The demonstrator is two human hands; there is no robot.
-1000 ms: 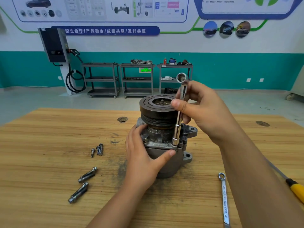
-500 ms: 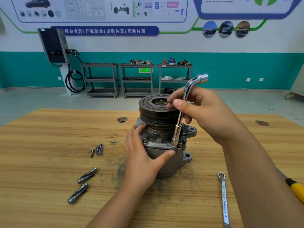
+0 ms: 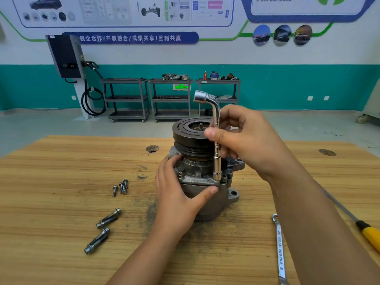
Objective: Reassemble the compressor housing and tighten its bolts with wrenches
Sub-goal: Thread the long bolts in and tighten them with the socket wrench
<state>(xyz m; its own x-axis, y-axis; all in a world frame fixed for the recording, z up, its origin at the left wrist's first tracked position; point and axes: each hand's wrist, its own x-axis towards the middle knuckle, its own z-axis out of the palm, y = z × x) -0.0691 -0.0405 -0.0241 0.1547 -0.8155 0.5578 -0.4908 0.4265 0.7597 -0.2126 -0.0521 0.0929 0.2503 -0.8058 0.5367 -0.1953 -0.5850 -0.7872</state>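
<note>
Wooden tabletop [image 3: 61, 177] fills the lower half of the frame, with a teal-and-white wall, grey shelf carts [image 3: 170, 97] and a wall charger [image 3: 65, 56] across the top. At the centre of the table stands the compressor [image 3: 207, 198], upright, its dark pulley [image 3: 189, 132] on top. The left hand [image 3: 176, 194] comes up from the bottom centre and grips the housing: fingers curled round its left side, thumb laid across the front just under the flange, its tip close below the wrench's lower end. The right hand [image 3: 248, 138] reaches in from the lower right, wrist bent, thumb and fingers pinching the shaft of an L-shaped socket wrench [image 3: 217, 145] about halfway up. That wrench stands nearly upright just right of the pulley, its lower socket seated on the flange at the front right, its bent top pointing to the upper left. Left of the compressor lie a cluster of small bolts [image 3: 121, 187] and, nearer the lower left, two long bolts [image 3: 108, 218]. At lower right lie a flat wrench [image 3: 280, 254] and a yellow-handled screwdriver [image 3: 370, 236].
</note>
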